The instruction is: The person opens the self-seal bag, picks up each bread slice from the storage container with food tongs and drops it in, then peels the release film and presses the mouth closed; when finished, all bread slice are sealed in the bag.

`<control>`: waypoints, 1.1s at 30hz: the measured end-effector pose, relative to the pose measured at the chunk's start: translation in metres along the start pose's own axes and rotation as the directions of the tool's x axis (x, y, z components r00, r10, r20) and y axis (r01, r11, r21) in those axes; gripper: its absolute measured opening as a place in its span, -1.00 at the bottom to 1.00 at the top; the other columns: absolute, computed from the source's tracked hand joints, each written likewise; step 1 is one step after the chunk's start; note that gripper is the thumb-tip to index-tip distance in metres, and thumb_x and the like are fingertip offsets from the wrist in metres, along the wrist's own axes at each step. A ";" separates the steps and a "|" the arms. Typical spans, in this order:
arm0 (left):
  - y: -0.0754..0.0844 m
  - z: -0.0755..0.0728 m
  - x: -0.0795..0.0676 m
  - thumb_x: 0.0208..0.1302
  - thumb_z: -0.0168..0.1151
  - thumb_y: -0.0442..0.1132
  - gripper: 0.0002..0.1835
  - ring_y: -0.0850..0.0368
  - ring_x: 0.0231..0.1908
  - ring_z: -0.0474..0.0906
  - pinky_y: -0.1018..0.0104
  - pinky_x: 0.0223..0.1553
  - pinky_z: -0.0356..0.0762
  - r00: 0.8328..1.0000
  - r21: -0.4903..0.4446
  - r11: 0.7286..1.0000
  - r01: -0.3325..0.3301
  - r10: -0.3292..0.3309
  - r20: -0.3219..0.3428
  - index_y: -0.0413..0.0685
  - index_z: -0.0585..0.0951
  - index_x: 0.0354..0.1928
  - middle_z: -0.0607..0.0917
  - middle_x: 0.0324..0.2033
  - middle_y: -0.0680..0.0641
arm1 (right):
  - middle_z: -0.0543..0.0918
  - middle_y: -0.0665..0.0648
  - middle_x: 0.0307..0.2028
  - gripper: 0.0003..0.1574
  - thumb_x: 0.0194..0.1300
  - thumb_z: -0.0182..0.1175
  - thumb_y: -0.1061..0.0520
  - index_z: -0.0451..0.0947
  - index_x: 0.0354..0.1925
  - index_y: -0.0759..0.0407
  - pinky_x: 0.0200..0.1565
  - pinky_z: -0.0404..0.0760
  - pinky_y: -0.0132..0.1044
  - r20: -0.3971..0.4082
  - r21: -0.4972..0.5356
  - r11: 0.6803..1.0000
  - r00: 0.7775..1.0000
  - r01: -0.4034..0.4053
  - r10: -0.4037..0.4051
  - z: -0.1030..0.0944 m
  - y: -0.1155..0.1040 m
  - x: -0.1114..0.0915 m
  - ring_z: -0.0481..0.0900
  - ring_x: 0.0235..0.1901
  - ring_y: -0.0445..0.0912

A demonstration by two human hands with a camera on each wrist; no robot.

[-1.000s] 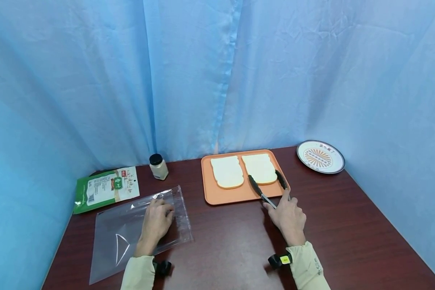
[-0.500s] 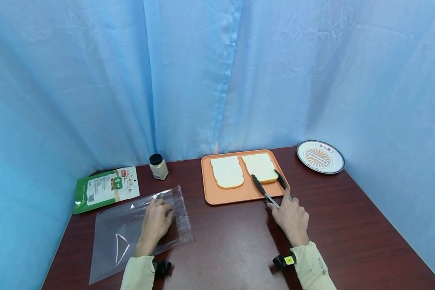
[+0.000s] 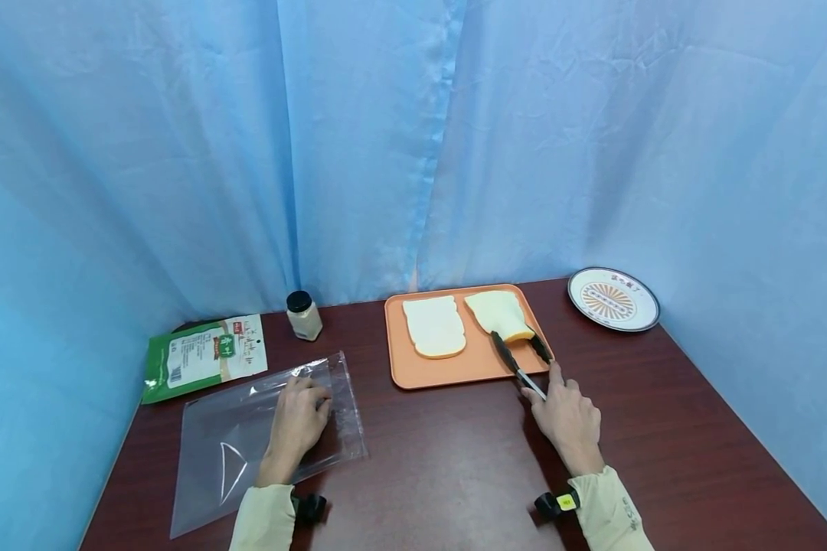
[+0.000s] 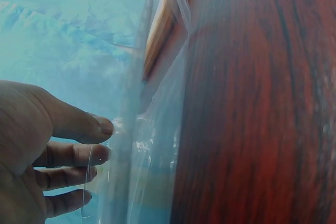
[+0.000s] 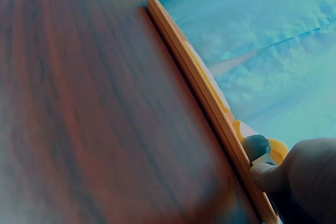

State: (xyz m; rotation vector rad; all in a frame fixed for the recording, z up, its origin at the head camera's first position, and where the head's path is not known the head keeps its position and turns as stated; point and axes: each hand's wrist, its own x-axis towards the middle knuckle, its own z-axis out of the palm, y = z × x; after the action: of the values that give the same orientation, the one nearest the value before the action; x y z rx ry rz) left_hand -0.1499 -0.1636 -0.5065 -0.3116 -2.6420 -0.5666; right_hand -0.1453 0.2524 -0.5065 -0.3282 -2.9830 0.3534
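Note:
My right hand (image 3: 568, 417) grips a pair of tongs (image 3: 529, 383) with black tips. Those tips stand either side of the front end of the right bread slice (image 3: 496, 310), which is squeezed so that it bows up in the middle. A second bread slice (image 3: 434, 327) lies flat on the left of the orange tray (image 3: 430, 375). My left hand (image 3: 299, 419) rests on a clear plastic bag (image 3: 210, 440), near its open-looking right end. In the left wrist view, its thumb and fingers (image 4: 79, 153) reach out loosely at the bag's film.
At the back left lies a green and white food packet (image 3: 203, 358). Beside it stands a small jar (image 3: 305, 315) with a black lid. A patterned white plate (image 3: 613, 300) sits at the back right. Blue curtains (image 3: 358, 153) hang behind and beside the dark wooden table (image 3: 413, 474).
My right hand and the tongs have shifted right, and the tips have closed in on the right bread slice, which was flat and is now bent. The left hand has stayed put.

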 end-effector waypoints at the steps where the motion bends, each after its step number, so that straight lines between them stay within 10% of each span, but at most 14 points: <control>1: 0.000 0.000 0.000 -0.07 0.51 -0.44 -0.89 -0.12 -0.26 0.59 -0.03 -0.11 0.55 1.000 -0.001 1.000 -0.004 0.004 -0.006 -0.16 0.79 -0.45 0.77 -0.39 -0.13 | 0.56 0.44 -0.32 -0.05 0.32 0.23 -0.27 0.20 0.40 0.25 -0.66 0.40 -0.01 -0.006 0.002 1.000 1.000 0.005 -0.005 0.000 0.002 0.000 0.51 -0.62 0.25; 33: 0.002 0.000 -0.006 -0.04 0.50 -0.42 -0.91 -0.09 -0.26 0.57 -0.02 -0.10 0.54 1.000 0.018 1.000 -0.022 0.022 0.015 -0.13 0.79 -0.44 0.74 -0.41 -0.11 | 0.66 0.34 -0.10 -0.07 0.27 0.28 -0.30 0.26 0.45 0.02 -0.65 0.41 -0.08 -0.079 -0.017 0.963 0.960 0.268 -0.268 -0.024 0.050 -0.027 0.52 -0.64 0.08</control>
State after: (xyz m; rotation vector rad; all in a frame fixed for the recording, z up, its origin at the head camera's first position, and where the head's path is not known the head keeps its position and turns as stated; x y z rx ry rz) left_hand -0.1437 -0.1626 -0.5090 -0.3402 -2.6535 -0.5350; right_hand -0.1053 0.2991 -0.4979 0.0617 -2.8966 0.2928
